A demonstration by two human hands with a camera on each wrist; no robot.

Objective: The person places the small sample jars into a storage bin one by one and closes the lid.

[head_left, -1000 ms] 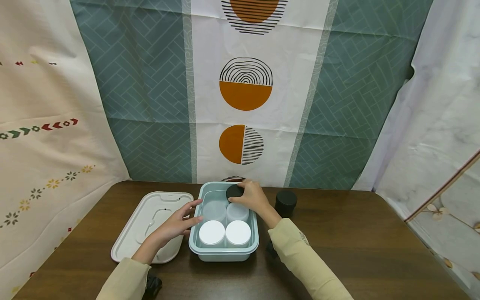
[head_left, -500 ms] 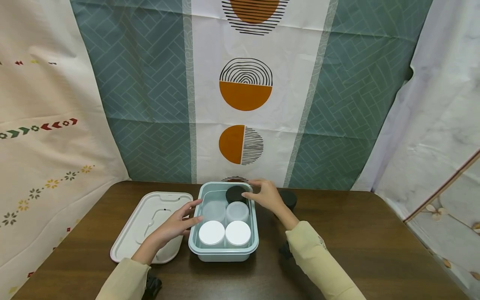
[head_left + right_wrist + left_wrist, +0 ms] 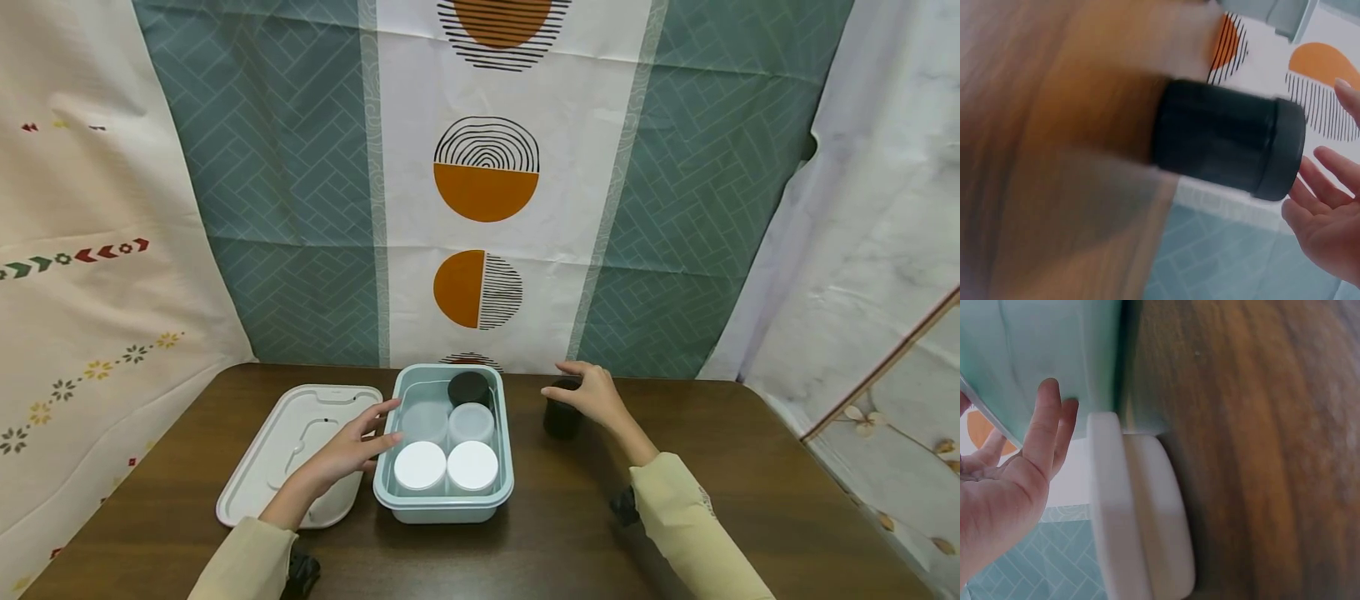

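Observation:
A pale blue-green plastic bin (image 3: 442,503) stands mid-table. Inside are two jars with white lids (image 3: 421,467) at the front, two translucent-lidded jars (image 3: 471,423) behind them, and one black jar (image 3: 468,388) at the back right. My left hand (image 3: 347,450) rests at the bin's left rim, and its fingers touch the wall in the left wrist view. To the right of the bin a second black jar (image 3: 1225,137) with a screw lid stands upright on the table. My right hand (image 3: 596,397) is at its lid, thumb and fingers spread around the top without gripping.
A white bin lid (image 3: 255,467) lies flat on the dark wooden table (image 3: 720,500), left of the bin and partly under my left forearm. Patterned cloth (image 3: 300,183) hangs right behind the table's far edge.
My right hand has let go of the black jar in the bin and moved right to the other black jar. My left hand stays at the bin.

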